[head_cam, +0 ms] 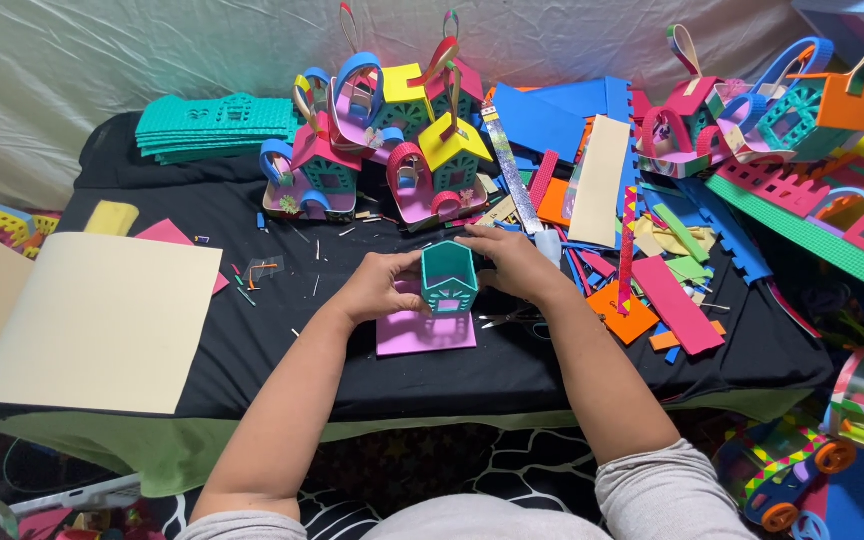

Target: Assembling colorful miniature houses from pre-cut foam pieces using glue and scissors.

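Both hands, left hand (380, 285) and right hand (512, 262), are closing around the small teal foam house shell (449, 277), pressing it onto the pink foam square base (424, 333) on the black-clothed counter (282, 330); keeping walls square and centred looks best.
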